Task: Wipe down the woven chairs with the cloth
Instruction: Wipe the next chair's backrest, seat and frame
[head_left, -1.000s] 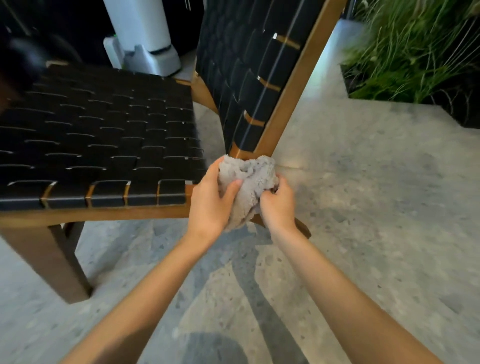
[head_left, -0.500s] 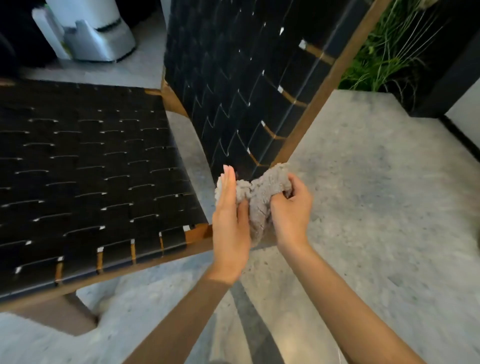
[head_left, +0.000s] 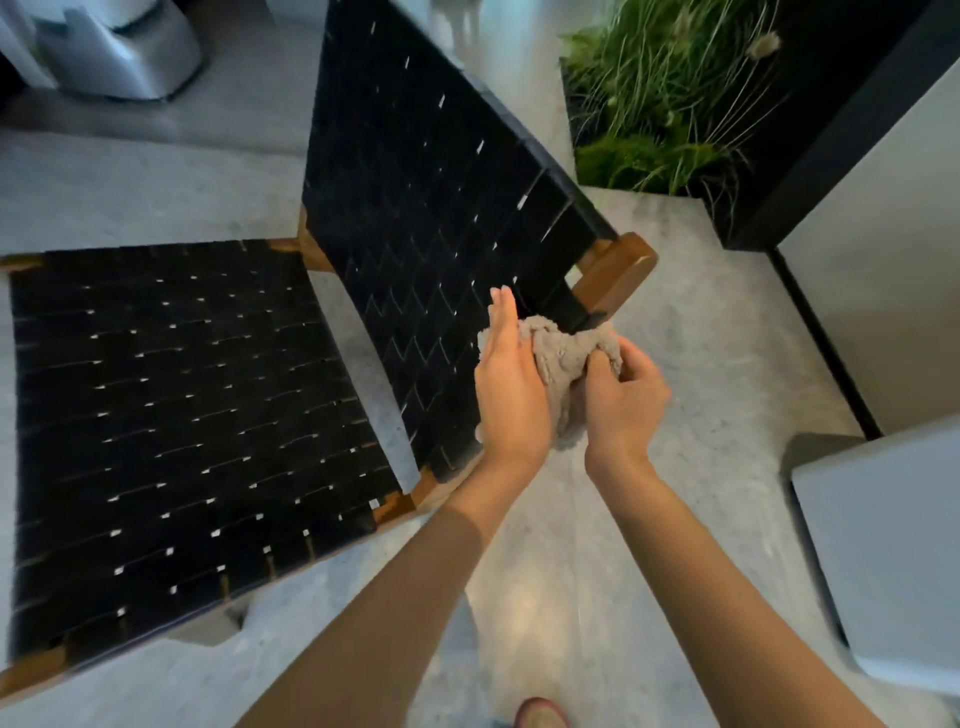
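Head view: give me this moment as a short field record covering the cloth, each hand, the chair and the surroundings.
cloth: grey, bunched up between both hands
left hand: fingers straight, flat against the cloth
right hand: fingers curled, pinching the cloth
woven chair: black webbing on a wooden frame; cloth is at the backrest's near edge, contact unclear
surroundings: grey floor, plant behind the chair
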